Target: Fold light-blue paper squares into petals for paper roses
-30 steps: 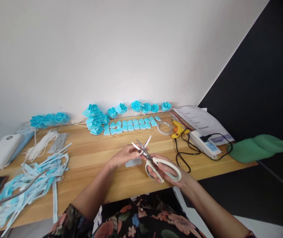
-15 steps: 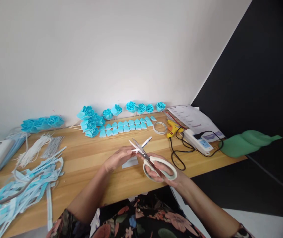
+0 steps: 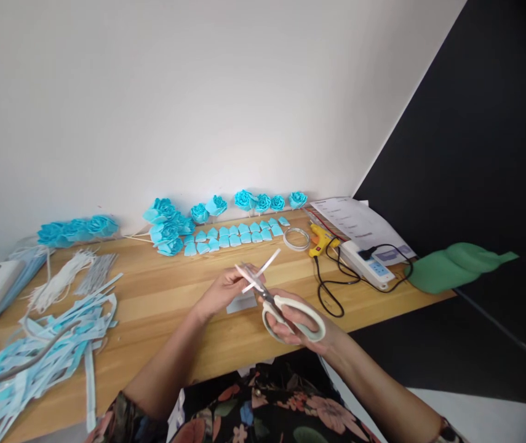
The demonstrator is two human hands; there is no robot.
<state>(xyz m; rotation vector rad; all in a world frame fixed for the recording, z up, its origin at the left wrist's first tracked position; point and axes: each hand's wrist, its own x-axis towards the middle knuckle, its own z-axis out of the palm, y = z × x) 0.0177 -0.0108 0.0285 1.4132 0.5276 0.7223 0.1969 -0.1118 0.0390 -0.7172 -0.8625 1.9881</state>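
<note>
A narrow white strip (image 3: 270, 260) is pinched in the fingers of my left hand (image 3: 220, 291) and slants up to the right. My right hand (image 3: 306, 329) grips a pair of scissors with cream handles (image 3: 318, 330), fingers through the loops. The scissor blades (image 3: 259, 283) point up and left, crossing the strip near my left fingertips. They look nearly closed, but whether they cut into the strip I cannot tell. Below my hands a pale flat piece (image 3: 241, 303) lies on the wooden table (image 3: 161, 314), partly covered by them.
Blue flowers (image 3: 165, 224) and rows of blue petals (image 3: 230, 236) line the wall side. On the right are a wire coil (image 3: 296, 239), a yellow glue gun (image 3: 322, 239), a power strip (image 3: 368, 266) and a green bag-like object (image 3: 451, 269). Blue-white strips (image 3: 55, 351) heap at left.
The scissor blades have come closer together and shifted slightly left. The white strip has changed its tilt a little, its free end moving slightly left and up.
</note>
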